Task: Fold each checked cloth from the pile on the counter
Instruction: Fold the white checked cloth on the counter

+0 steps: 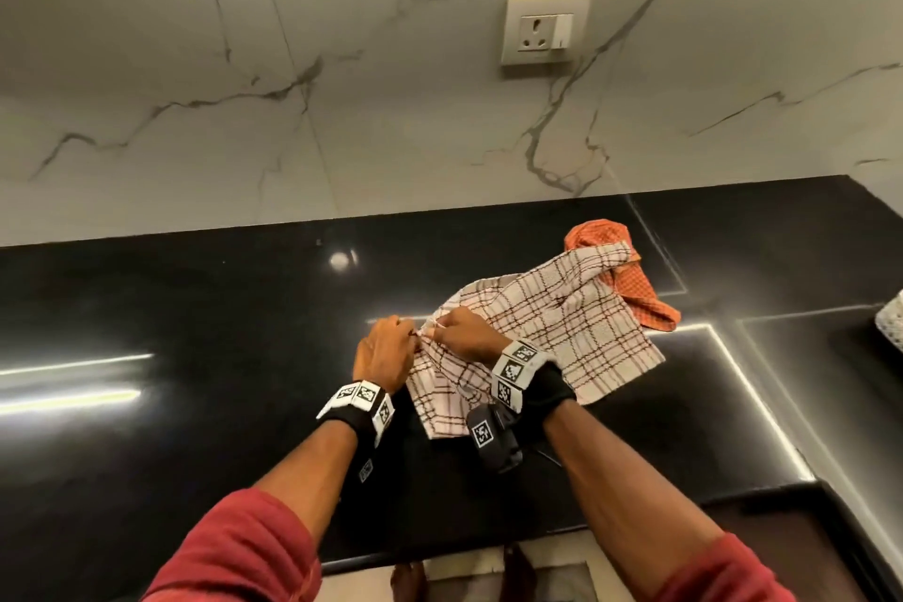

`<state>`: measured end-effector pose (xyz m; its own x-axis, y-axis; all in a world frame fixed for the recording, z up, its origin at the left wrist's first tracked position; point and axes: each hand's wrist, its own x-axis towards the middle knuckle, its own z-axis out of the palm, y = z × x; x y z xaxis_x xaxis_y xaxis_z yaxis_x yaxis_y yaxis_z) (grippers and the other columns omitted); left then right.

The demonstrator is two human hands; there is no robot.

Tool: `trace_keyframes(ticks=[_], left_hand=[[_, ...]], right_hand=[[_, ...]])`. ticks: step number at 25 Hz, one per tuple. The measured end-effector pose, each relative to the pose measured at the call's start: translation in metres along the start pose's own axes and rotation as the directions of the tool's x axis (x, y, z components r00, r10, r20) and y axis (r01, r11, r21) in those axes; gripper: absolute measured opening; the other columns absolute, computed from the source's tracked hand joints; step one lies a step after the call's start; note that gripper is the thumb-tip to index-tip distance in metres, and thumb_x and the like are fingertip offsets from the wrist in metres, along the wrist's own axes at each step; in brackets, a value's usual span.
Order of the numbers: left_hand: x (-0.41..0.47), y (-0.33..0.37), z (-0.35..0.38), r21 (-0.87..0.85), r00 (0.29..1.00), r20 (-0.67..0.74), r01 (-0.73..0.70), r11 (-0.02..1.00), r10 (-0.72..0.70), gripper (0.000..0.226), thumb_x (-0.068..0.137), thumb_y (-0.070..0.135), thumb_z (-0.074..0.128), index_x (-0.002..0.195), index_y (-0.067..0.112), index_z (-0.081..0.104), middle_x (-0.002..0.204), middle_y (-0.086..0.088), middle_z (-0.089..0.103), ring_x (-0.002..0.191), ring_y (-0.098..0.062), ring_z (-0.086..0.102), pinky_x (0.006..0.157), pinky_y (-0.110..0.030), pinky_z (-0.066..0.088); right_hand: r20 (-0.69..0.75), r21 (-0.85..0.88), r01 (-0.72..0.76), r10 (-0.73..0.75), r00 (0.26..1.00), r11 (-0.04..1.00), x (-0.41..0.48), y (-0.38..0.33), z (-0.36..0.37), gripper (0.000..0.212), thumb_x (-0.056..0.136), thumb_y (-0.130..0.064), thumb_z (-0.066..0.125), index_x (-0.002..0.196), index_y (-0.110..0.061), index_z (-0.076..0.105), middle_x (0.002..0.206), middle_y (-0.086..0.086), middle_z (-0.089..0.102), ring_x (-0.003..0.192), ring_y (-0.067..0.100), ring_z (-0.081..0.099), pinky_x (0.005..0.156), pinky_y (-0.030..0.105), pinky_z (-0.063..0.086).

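Observation:
A white cloth with brown checks (576,328) lies partly spread on the black counter (195,357), its near part lifted and bunched. My left hand (386,352) and my right hand (464,332) sit close together at its left edge, each pinching the fabric. An orange checked cloth (630,284) lies crumpled behind it, partly under its far corner.
A marble wall with a socket (542,27) rises behind the counter. A white object (892,320) shows at the right edge. The counter's front edge (440,557) runs close to my body, with bare feet and floor below.

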<state>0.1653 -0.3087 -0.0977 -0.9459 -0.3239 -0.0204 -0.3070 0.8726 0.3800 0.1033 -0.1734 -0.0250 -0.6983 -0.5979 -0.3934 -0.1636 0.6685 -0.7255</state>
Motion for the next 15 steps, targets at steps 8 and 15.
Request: trace_keyframes(ticks=[8, 15], left_hand=[[0.018, 0.006, -0.054, -0.896, 0.943, 0.277, 0.323, 0.305, -0.186, 0.017, 0.088, 0.023, 0.066, 0.105, 0.02, 0.065, 0.101, -0.006, 0.072, 0.095, -0.024, 0.07, 0.073, -0.033, 0.058], [0.027, -0.003, -0.094, -0.879, 0.974, 0.214, 0.158, 0.45, 0.075, 0.02, 0.096, 0.025, 0.056, 0.113, 0.026, 0.067, 0.105, -0.004, 0.072, 0.096, -0.018, 0.069, 0.079, -0.031, 0.058]], right_hand=[[-0.128, 0.387, 0.175, -0.135, 0.983, 0.906, 0.01, -0.024, 0.002, 0.011, 0.092, -0.022, 0.064, 0.085, -0.015, 0.07, 0.084, 0.004, 0.071, 0.078, 0.013, 0.067, 0.077, 0.033, 0.056], [-0.371, 0.231, 0.266, -0.168, 0.913, 0.936, 0.022, -0.051, -0.044, 0.019, 0.08, -0.03, 0.078, 0.094, -0.019, 0.071, 0.087, 0.001, 0.073, 0.081, 0.011, 0.07, 0.073, 0.023, 0.057]])
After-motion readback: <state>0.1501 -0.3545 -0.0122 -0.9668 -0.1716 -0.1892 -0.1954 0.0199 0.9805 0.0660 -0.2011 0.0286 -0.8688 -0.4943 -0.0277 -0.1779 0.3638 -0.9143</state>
